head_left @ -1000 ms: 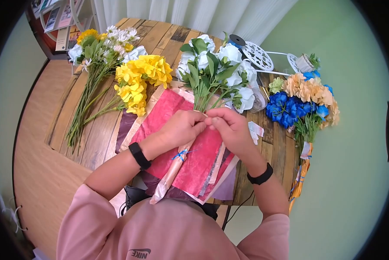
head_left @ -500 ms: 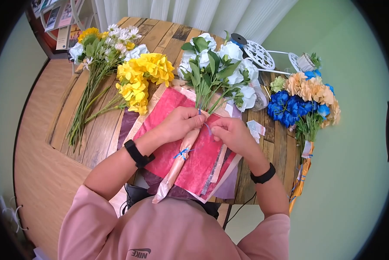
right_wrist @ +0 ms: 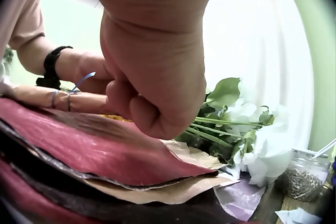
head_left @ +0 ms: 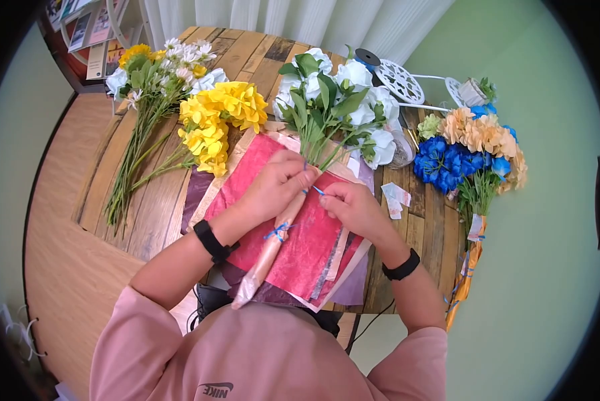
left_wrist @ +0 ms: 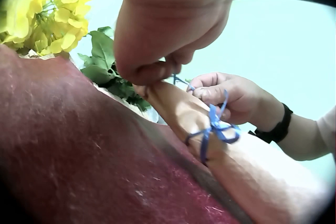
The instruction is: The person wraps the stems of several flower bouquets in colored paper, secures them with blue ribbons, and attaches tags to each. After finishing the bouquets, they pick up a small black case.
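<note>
A bouquet of white flowers [head_left: 355,79] with green leaves lies stems toward me, its stems wrapped in a peach paper sleeve [head_left: 265,262]. My left hand [head_left: 281,186] grips the top of this sleeve, just below the bare stems, and hides part of it. Beside it, my right hand [head_left: 353,208] pinches a thin blue ribbon [head_left: 318,191] that runs short and straight to the sleeve at my left fingers. Lower on the sleeve sits a tied blue ribbon bow [left_wrist: 216,130]. Red wrapping paper [head_left: 246,170] lies beneath the sleeve, on other sheets.
Yellow flowers [head_left: 213,120] and long-stemmed daisies [head_left: 179,60] lie left on the wooden table [head_left: 156,227]. A blue and peach bouquet [head_left: 447,164] is at the right. Behind stand a ribbon spool [head_left: 367,59] and a white metal stand [head_left: 400,81]. A jar [right_wrist: 303,179] stands near the white flowers.
My hands were together at the sleeve's top, then parted with the blue ribbon curving between them. Now the ribbon is straighter, and my left fingers lie lower over the sleeve.
</note>
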`<state>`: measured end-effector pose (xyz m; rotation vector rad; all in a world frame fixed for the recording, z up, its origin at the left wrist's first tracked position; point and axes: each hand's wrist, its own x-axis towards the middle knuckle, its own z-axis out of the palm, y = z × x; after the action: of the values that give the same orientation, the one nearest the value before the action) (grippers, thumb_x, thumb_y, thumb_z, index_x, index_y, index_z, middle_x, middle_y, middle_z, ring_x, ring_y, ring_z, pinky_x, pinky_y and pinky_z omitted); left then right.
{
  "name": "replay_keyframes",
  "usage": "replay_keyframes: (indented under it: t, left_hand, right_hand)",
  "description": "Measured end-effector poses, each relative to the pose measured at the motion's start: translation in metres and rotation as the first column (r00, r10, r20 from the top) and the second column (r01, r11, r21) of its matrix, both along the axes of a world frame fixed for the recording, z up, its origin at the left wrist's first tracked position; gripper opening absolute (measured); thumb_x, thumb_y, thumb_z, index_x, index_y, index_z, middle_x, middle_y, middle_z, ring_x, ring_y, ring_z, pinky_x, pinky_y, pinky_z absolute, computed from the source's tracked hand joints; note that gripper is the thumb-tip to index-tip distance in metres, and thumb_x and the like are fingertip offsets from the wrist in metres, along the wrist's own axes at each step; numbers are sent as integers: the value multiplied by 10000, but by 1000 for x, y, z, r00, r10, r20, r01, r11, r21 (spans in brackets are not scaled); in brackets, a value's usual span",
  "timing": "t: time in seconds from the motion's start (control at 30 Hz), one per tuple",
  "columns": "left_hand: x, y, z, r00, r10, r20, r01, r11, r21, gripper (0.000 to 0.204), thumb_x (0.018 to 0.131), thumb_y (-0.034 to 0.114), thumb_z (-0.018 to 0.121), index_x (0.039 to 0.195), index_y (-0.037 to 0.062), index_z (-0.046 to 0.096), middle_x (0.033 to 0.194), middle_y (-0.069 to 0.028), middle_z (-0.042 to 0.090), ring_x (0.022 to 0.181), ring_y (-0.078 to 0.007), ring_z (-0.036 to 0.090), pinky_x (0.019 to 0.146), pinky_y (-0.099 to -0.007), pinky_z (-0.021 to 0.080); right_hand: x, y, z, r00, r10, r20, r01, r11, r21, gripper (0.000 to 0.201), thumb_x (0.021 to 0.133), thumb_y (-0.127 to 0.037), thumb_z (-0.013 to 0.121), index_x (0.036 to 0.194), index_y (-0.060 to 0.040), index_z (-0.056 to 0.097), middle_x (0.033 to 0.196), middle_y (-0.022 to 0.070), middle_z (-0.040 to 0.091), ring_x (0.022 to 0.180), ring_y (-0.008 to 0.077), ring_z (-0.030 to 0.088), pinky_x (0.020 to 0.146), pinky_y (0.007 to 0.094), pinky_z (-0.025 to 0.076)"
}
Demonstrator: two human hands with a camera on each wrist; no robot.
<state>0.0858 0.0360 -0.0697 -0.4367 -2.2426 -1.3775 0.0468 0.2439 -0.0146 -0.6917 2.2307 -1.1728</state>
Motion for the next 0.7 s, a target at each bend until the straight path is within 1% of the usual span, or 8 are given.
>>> replay_keyframes:
  t: [0.1,0.13,0.17,0.23,0.3,0.37,0.5,0.7]
  left_hand:
    - [4,2,2,962,200,183,-232,958,169,239,978,215,562,950,11,684,867,-50,637,827,-121,566,755,-292,463]
    - [7,4,5,881,-88,464,-204,815,543,238,985,215,546,987,14,673,948,-80,649,893,-161,597,777,-324,476]
    - [6,4,5,882,-86,464,-205,815,542,238,985,215,546,987,14,673,948,-80,649,893,-161,597,777,-324,476]
    - [5,3,10,749,-355,559,-420,397,816,240,992,214,529,1046,10,643,915,-67,654,829,-176,612,735,-330,487]
    - [7,0,21,697,-413,587,-450,386,806,264,1007,228,492,1088,8,612,899,-89,673,782,-194,642,704,-341,529]
    - [7,-5,26,539,-683,493,-461,251,851,286,1012,238,469,1094,4,609,930,-112,688,773,-222,675,716,-357,572]
    - [-2,-10,9,411,-861,299,-297,183,937,382,1028,307,425,1164,-19,569,1061,-155,683,889,-261,693,843,-405,572]
    - [-1,-13,20,390,-865,316,-191,259,947,370,1034,339,415,1204,23,507,1073,-157,662,869,-287,699,787,-416,592]
  right_hand:
    - [0,2,-7,995,-27,-98,28,1000,3,171,880,-131,596,826,21,650,647,59,610,586,110,558,554,289,452]
    - [0,2,-11,993,-48,-111,44,998,-38,170,874,-123,594,815,28,648,644,71,613,583,118,565,557,297,457]
    - [-1,1,-14,993,-46,-111,42,998,-39,170,874,-123,594,815,28,648,644,71,613,583,118,565,557,297,457]
    - [-4,0,-23,998,-51,-37,51,999,-9,179,886,-145,600,860,21,660,684,64,640,593,116,592,566,279,472]
    - [-7,-5,-34,997,-64,51,65,998,-18,171,909,-145,593,906,10,666,738,43,654,619,98,598,575,258,479]
    - [-7,-16,-35,988,-76,136,80,996,-26,169,932,-144,585,953,-1,672,792,22,668,644,79,605,583,236,487]
    - [-4,-39,-34,907,-107,408,134,990,-38,154,941,-186,576,1007,-92,678,816,8,676,693,132,660,588,267,522]
    - [-11,-41,-59,679,-39,733,295,929,-224,116,953,-184,544,990,-121,634,824,2,649,702,128,634,566,291,524]
